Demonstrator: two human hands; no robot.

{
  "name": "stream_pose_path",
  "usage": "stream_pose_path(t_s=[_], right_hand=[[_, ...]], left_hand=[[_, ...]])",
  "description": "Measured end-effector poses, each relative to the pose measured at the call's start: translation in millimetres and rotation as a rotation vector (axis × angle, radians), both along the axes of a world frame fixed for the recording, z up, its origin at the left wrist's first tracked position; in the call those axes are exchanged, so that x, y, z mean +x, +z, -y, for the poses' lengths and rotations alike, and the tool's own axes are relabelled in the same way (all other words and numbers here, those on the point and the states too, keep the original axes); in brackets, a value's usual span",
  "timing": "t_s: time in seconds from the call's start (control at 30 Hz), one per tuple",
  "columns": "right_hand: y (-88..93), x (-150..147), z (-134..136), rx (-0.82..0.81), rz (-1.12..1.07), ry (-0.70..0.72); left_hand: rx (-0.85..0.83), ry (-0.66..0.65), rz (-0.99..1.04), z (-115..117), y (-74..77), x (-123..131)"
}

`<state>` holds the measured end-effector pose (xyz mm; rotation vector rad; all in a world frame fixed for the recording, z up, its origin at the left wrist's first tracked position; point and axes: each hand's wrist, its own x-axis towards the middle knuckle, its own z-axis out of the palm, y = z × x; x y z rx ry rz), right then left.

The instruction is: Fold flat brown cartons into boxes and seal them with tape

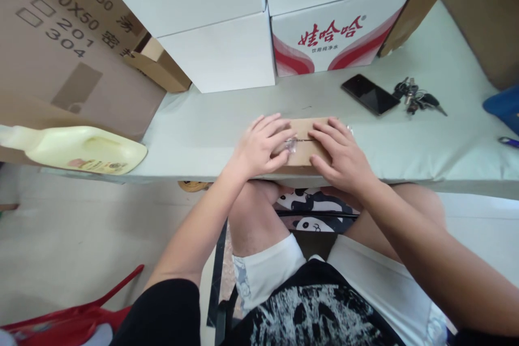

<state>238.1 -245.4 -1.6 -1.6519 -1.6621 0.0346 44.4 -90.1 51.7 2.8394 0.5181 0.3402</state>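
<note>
A small brown cardboard box (303, 147) lies at the near edge of the pale table (211, 130), its two top flaps meeting in a dark seam. My left hand (261, 145) lies flat on the left flap, fingers stretched out, with a bit of clear tape (291, 145) by its fingertips. Spread fingers of my right hand (340, 154) press flat on the right flap. Neither hand grips anything.
White cartons (219, 54) and a red-printed one (336, 38) stand along the back. Large brown cardboard (65, 48) leans at left, above a pale yellow jug (81, 148). A black phone (370, 94), keys (417, 96) and a blue item (505, 108) lie at right.
</note>
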Motion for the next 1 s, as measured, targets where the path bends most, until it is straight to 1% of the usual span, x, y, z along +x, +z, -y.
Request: stream_pose_path(t_s=[0.03,0.1,0.13,0.17,0.2,0.27,0.3,0.33,0.37,0.4,0.43,0.5,0.57,0.63,0.67,0.73,0.8,0.87,0.9,0.93,1.0], right_hand=[[0.3,0.3,0.1,0.002,-0.019,0.014],[1.2,3.3,1.6,0.01,-0.112,0.041],[0.7,6.6,2.9,0.016,-0.18,0.026],[-0.9,11.3,4.5,0.018,-0.256,-0.033],[-3.8,17.3,6.1,0.008,-0.329,-0.143],[-13.1,32.1,9.1,-0.09,-0.406,-0.46],[-18.7,39.9,10.5,-0.187,-0.389,-0.597],[-24.1,47.2,11.9,-0.313,-0.327,-0.67],[-28.9,53.5,13.2,-0.44,-0.241,-0.69],[-32.5,58.5,14.6,-0.557,-0.147,-0.664],[-34.8,62.2,16.1,-0.649,-0.061,-0.607],[-35.8,65.9,18.7,-0.752,0.045,-0.471],[-34.0,66.3,20.9,-0.787,0.076,-0.369],[-32.3,65.2,23.1,-0.776,0.042,-0.332],[-32.1,64.6,24.4,-0.759,-0.019,-0.335],[-32.3,63.5,27.5,-0.71,-0.237,-0.366],[-31.2,63.1,30.8,-0.616,-0.524,-0.443],[-25.6,63.3,33.9,-0.442,-0.805,-0.53],[-20.6,63.4,35.1,-0.332,-0.93,-0.545],[-14.0,63.3,36.1,-0.223,-1.042,-0.527],[2.7,61.4,36.8,-0.08,-1.214,-0.393]], left_hand=[[-0.007,-0.044,-0.019,-0.1,1.6,-0.7],[-0.021,-0.048,-0.046,-1.2,3.7,-0.5],[-0.024,-0.031,-0.051,-1.9,4.3,0.3],[-0.027,-0.019,-0.055,-2.6,4.5,1.3],[-0.029,-0.013,-0.057,-3.1,4.6,2.3],[-0.032,-0.008,-0.059,-3.6,4.3,3.7],[-0.033,-0.007,-0.059,-3.6,4.2,4.1],[-0.035,-0.005,-0.06,-3.6,4.1,4.3],[-0.038,-0.002,-0.062,-3.5,4.2,4.3],[-0.043,0.002,-0.065,-3.5,4.4,4.3],[-0.049,0.005,-0.067,-3.6,4.7,4.4],[-0.064,0.009,-0.071,-3.8,5.6,4.6],[-0.077,0.009,-0.073,-4.0,6.5,4.9],[-0.083,0.009,-0.07,-3.9,7.0,5.1],[-0.085,0.01,-0.069,-3.6,7.0,5.2],[-0.086,0.016,-0.067,-2.8,7.0,5.3],[-0.089,0.026,-0.072,-1.8,6.8,5.4],[-0.091,0.033,-0.077,-1.3,6.8,5.6],[-0.093,0.033,-0.077,-1.3,6.9,5.6],[-0.095,0.03,-0.076,-1.5,7.0,5.7],[-0.097,0.022,-0.072,-2.4,7.4,5.8]])
